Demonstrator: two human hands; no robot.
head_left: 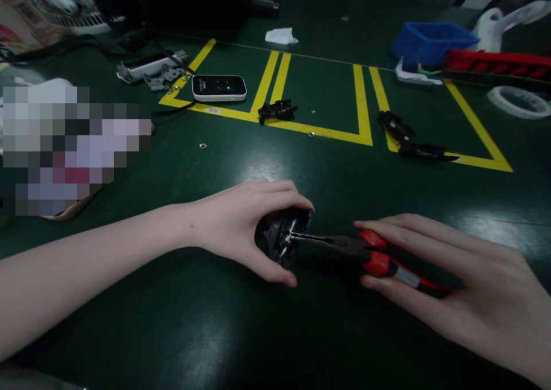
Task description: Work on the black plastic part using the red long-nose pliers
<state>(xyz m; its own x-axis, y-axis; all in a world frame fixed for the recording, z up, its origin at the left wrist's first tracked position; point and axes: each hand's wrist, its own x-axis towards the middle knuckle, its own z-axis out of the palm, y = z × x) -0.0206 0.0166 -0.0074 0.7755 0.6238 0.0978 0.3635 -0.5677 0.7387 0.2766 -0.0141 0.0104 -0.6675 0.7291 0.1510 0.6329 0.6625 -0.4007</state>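
Near the middle of the view, my left hand (245,218) is closed round the sides of a small black part (286,236), thumb below and fingers above. Needle-nose pliers (374,252) with red handles lie in the grip of my right hand (465,281). The long tips of the pliers point left and meet the face of the black part, at a shiny, light-coloured spot. Whether the tips pinch something there is too small to tell.
On the green table (193,332) with yellow tape, a white-edged black device (219,88) sits beyond my left hand. Black parts (278,110) lie farther back. A blue bin (433,43), red rack (499,66) and tape roll (519,102) are at right.
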